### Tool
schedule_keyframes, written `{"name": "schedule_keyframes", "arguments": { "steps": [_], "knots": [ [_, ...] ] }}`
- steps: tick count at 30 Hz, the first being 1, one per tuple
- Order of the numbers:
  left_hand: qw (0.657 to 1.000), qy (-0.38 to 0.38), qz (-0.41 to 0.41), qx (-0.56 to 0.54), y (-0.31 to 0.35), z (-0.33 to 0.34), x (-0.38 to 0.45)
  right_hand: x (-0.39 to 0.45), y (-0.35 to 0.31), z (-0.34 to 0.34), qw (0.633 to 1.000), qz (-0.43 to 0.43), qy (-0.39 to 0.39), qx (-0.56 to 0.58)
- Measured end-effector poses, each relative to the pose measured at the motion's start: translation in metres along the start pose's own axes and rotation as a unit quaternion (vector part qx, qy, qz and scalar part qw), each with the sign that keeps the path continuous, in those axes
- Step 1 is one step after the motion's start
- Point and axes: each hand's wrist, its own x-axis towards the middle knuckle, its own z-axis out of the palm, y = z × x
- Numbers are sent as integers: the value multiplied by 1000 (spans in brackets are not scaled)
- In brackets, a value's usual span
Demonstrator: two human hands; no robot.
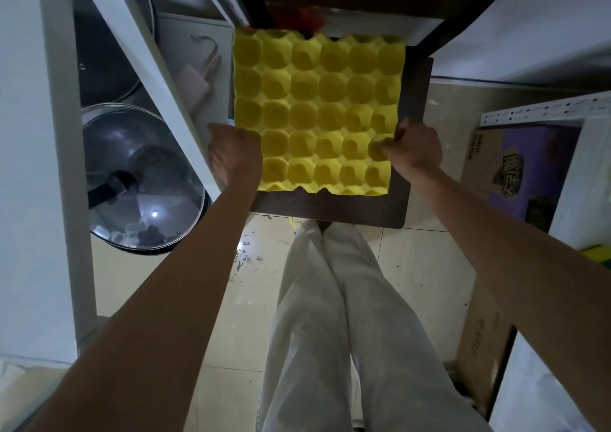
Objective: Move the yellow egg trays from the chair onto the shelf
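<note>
A yellow egg tray [317, 111] with rows of cups lies over the dark wooden chair seat [330, 205], seen from straight above. My left hand [233, 154] grips the tray's left edge near the front corner. On the opposite side, my right hand [413, 149] holds the right edge, its thumb pressed into a cup. Whether more trays lie under the top one is hidden. The white metal shelf frame [148, 68] stands just left of the chair.
A pan with a glass lid [142, 180] and a larger dark pan [109, 51] sit in the left shelf. A purple printed carton [529, 170] and a brown box [482, 342] stand at the right, under a white perforated rail [542, 111]. My white-trousered legs [334, 316] stand on tiled floor.
</note>
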Motion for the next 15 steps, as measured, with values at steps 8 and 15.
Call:
{"name": "schedule_keyframes", "arguments": {
  "steps": [8, 15],
  "knots": [
    [998, 26, 7, -53, 3, -11, -11, -9, 8, -2, 998, -21, -25, 53],
    [999, 28, -6, -45, 3, -19, -19, -24, 15, -4, 986, -29, -47, 155]
  ]
}}
